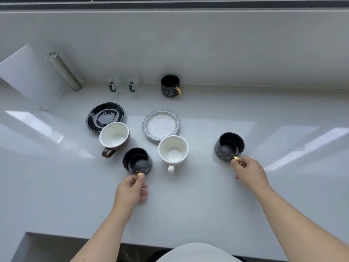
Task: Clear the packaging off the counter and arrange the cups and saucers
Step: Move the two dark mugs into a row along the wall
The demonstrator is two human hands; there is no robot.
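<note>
My left hand (132, 190) pinches the gold handle of a black cup (137, 160) standing on the white counter (188, 205). My right hand (249, 172) grips the gold handle of a second black cup (229, 146) at the right. Between them stands a white cup (172, 150), just in front of a white saucer with a blue rim (160, 124). A brown cup with a white inside (114, 136) overlaps the front edge of a black saucer (104, 116). A third black cup (170, 86) sits by the back wall.
Two clear glass cups with green handles (122, 85) stand at the back. A steel cylinder (63, 70) and a white board (30, 76) lean at the back left. The counter's front edge has a cut-out at the lower left (56, 244).
</note>
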